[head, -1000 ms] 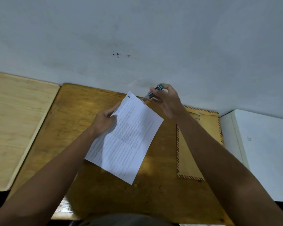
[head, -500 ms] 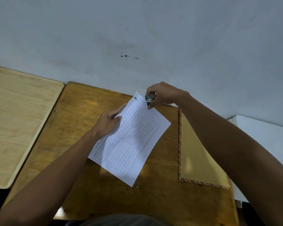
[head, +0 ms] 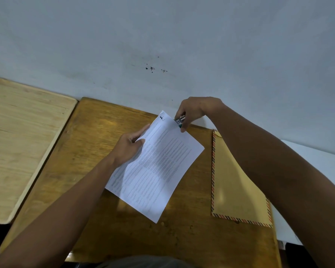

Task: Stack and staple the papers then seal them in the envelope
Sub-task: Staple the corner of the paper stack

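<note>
1. Since 0.5 s earlier, the right hand (head: 194, 111) had kept the stapler (head: 180, 120) at the papers' (head: 157, 167) top edge, its grip clamped on the stapler.
2. The left hand (head: 129, 147) stayed pinching the papers' left edge, holding them tilted above the table (head: 97, 132).
3. The envelope (head: 232, 190) lay flat on the table to the right, partly hidden by the right forearm.
4. A paler table (head: 21, 136) stood beside on the left.

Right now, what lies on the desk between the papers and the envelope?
Nothing: in the head view, only bare brown desk shows between the papers and the envelope.
</note>
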